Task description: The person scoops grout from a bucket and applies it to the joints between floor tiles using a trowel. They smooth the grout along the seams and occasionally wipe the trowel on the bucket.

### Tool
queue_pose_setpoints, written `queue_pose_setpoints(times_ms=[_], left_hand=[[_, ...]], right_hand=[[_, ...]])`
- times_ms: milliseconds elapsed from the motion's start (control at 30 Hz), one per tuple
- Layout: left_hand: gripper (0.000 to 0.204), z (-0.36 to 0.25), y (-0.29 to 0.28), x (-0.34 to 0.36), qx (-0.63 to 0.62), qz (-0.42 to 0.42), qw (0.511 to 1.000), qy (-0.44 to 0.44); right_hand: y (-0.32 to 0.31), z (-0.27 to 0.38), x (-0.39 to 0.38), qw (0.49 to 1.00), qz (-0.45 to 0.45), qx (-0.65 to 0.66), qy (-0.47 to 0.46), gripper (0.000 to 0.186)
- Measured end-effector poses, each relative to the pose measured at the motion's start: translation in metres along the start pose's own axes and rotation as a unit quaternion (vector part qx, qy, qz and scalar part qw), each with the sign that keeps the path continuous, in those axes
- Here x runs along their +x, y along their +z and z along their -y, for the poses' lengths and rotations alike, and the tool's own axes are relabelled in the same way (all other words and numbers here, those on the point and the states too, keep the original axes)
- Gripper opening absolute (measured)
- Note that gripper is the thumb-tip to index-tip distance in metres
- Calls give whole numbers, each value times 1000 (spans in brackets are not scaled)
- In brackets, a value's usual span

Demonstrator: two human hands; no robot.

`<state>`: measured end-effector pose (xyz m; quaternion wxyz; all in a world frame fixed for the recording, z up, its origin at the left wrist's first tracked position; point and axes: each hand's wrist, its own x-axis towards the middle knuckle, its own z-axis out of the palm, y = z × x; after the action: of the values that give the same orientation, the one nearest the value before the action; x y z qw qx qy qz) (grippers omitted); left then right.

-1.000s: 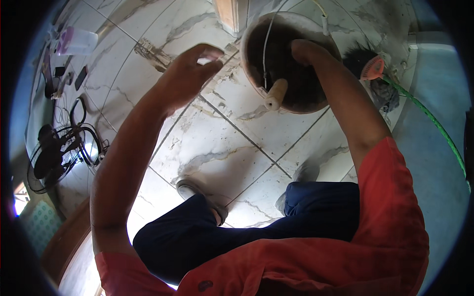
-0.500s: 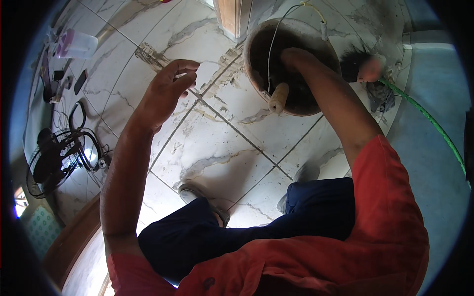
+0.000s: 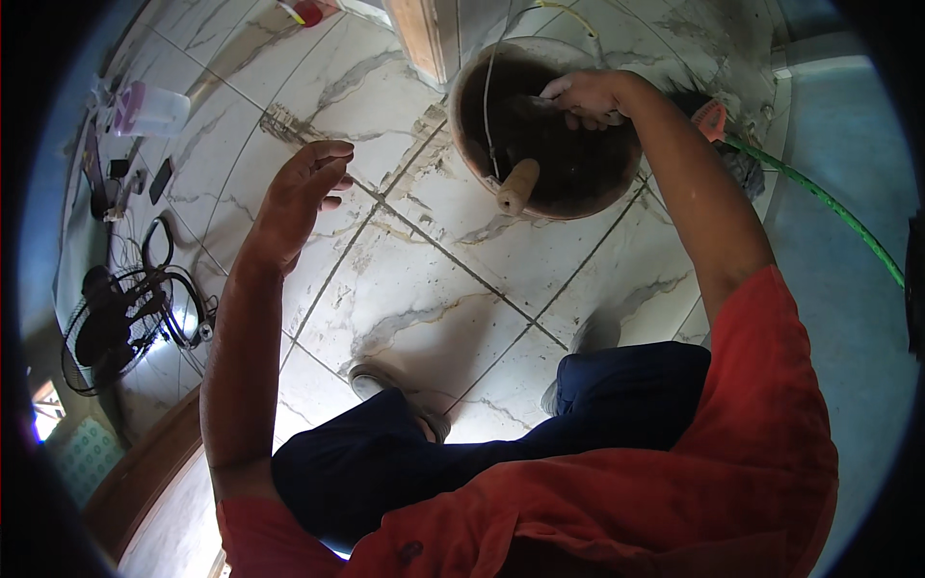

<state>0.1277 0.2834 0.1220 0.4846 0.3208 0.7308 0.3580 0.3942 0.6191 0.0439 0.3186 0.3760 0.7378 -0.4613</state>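
My right hand [image 3: 588, 96] is inside the top of a round bucket [image 3: 469, 144]. Its fingers are curled round something greyish at the fingertips, too dark and small to name. The bucket has a dark inside, and a thin wire handle [image 3: 489, 96] crosses it. A pale cylindrical grip [image 3: 518, 187] lies over the near rim. To the left, my left hand [image 3: 306, 193] hovers above the tiles with its fingers loosely bent and apart. It holds nothing.
A broom with an orange head [image 3: 710, 119] and green stick [image 3: 819, 193] lies right of the bucket. At left are a fan [image 3: 106, 328], a clear container with a pink lid [image 3: 154, 110] and a phone-like dark slab [image 3: 161, 180]. A wooden post [image 3: 414, 39] stands behind.
My right hand has risen from deep in the bucket toward its far right rim, and a greyish thing now shows at its fingers. My left hand has shifted slightly left and down.
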Motion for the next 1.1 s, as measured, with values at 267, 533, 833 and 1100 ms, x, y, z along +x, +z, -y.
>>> queue_pose_setpoints(times_ms=[267,533,833,1100], left_hand=[[40,-14,23,8,1,26,1000,3],[40,-14,26,-1,10,26,1000,-2],[41,-9,20,7,-1,13,1000,13],[39,12,10,13,-2,10,1000,-21]], right_hand=[[36,2,18,966,-68,200,151,34],[55,6,40,929,50,-366,-36,37],[26,-2,-41,972,10,-233,4,44],[13,-93,-190,975,-221,19,-3,44]])
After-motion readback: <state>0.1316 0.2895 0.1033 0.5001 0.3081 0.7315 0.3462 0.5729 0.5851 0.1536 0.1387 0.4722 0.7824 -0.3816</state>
